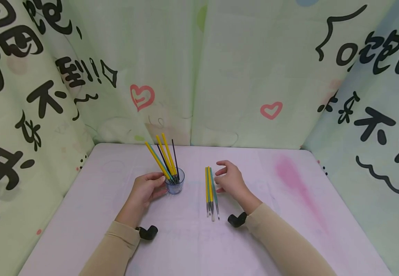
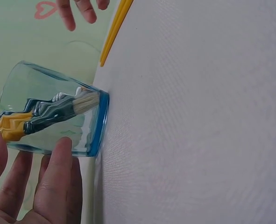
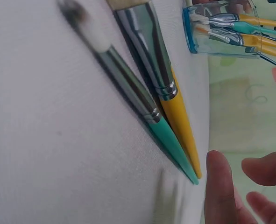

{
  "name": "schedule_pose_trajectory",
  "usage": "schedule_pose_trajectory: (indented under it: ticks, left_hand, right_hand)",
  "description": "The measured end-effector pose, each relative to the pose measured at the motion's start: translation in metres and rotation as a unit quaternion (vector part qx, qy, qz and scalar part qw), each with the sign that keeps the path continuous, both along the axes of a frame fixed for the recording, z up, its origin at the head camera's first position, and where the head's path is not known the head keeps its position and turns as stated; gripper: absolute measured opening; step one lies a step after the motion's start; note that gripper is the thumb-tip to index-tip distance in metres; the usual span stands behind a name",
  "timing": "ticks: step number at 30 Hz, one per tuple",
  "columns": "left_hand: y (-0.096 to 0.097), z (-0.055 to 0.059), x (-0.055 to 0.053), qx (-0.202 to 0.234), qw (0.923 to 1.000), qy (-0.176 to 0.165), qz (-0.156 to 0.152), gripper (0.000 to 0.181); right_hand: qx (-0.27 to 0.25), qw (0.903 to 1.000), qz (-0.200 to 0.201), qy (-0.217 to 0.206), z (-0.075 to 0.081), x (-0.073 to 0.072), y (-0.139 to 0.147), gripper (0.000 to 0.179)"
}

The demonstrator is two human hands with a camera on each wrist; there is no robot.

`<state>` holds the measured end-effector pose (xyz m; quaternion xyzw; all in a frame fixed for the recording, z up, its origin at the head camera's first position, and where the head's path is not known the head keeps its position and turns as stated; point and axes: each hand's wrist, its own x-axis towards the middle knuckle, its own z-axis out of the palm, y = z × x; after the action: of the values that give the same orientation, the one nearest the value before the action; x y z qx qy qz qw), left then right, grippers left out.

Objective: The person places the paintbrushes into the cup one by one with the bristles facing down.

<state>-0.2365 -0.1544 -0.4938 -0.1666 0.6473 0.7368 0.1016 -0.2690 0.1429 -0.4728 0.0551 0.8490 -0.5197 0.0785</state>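
A clear glass cup (image 1: 175,189) with a bluish base stands upright on the table. Several paintbrushes (image 1: 169,156) lean in it, bristles down, with yellow, teal and dark handles. My left hand (image 1: 146,188) is at the cup's left side; in the left wrist view its fingertips rest against the glass (image 2: 49,88), not curled round it. To the right of the cup lie several paintbrushes (image 1: 209,188) side by side, yellow and teal handles pointing away, bristles toward me. My right hand (image 1: 233,180) hovers by their handle ends, fingers loosely bent and parted, holding nothing.
The table (image 1: 172,249) has a pale cover with a pink smear (image 1: 292,172) at the right. Pale curtains (image 1: 248,57) with black lettering and pink hearts enclose the back and both sides. Each wrist wears a black camera mount (image 1: 148,232).
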Motion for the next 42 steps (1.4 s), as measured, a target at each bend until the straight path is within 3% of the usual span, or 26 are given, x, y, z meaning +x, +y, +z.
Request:
schedule_pose_trajectory:
  ticks: [23, 42]
  left_hand:
    - [0.000, -0.003, -0.001, 0.005, 1.0000, 0.003, 0.000, 0.035]
    - [-0.001, -0.004, -0.001, 0.004, 1.0000, 0.001, 0.001, 0.036]
  right_hand:
    - [0.084, 0.9947, -0.001, -0.059, -0.012, -0.002, -0.002, 0.056]
    - [0.187, 0.9807, 0.027, -0.051, -0.017, -0.008, -0.007, 0.052]
